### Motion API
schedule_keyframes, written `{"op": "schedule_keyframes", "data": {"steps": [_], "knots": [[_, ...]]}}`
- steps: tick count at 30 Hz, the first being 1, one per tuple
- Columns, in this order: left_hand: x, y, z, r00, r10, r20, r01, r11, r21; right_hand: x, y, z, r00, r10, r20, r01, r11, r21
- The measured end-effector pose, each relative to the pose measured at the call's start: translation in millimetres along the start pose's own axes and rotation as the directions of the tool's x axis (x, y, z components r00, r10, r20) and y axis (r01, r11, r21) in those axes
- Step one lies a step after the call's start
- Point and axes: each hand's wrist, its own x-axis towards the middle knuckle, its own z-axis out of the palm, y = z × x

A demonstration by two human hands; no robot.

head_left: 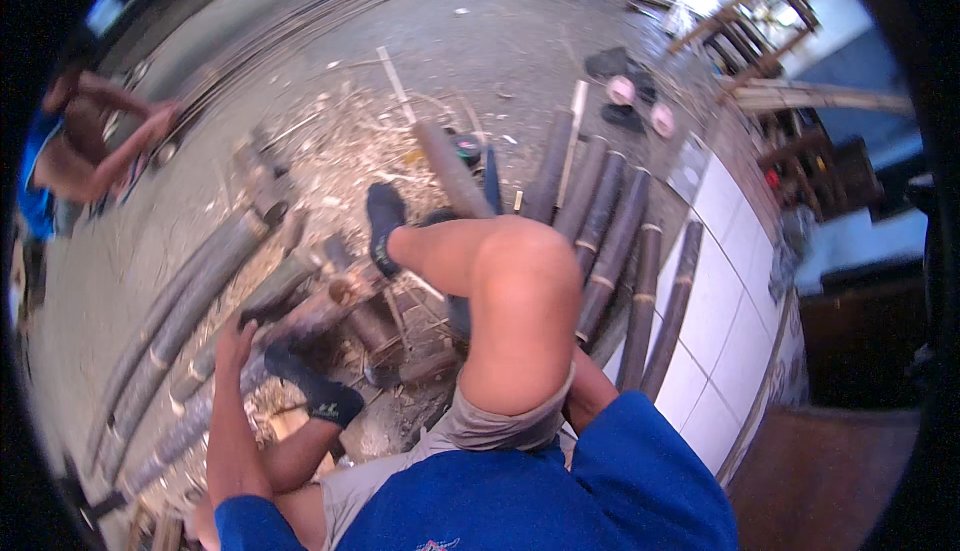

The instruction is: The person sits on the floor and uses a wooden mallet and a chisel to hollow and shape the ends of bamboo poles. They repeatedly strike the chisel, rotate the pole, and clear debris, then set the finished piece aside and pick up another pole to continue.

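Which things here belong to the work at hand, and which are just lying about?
Seem part of the work:
- bamboo poles by your left hand
- dark bamboo poles right of your raised knee
- pale shavings on the floor

Probably just lying about:
- pink footwear
- crumpled clear plastic beside the white tiles

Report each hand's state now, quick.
Left hand: at a bamboo pole; whether it grips cannot be told.
Right hand: hidden behind the raised leg; state cannot be told.
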Motion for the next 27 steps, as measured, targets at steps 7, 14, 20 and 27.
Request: {"op": "schedule_keyframes", "data": {"steps": [7, 14, 20, 27], "knots": [[-12.6, -1.8, -8.7, 0.997, 0.047, 0.064, -0.045, 0.998, -0.044, 56.4, 100.5, 7.1, 0.932, -0.062, -0.357, -0.042, 0.960, -0.277], [-39.6, 17.4, 0.8, 0.992, -0.071, 0.100, 0.068, 0.997, 0.035, 1.3, 127.8, -12.1, 0.932, 0.133, -0.337, -0.149, 0.989, -0.023], [-76.7, 59.6, -2.8, 0.982, -0.108, 0.154, 0.095, 0.992, 0.089, -91.6, 126.4, -19.0, 0.772, 0.223, -0.595, -0.484, 0.813, -0.323], [-82.3, 71.3, -1.7, 0.982, -0.054, 0.180, 0.051, 0.998, 0.020, -140.0, 144.7, -12.6, 0.843, 0.262, -0.470, -0.454, 0.815, -0.360]]}}
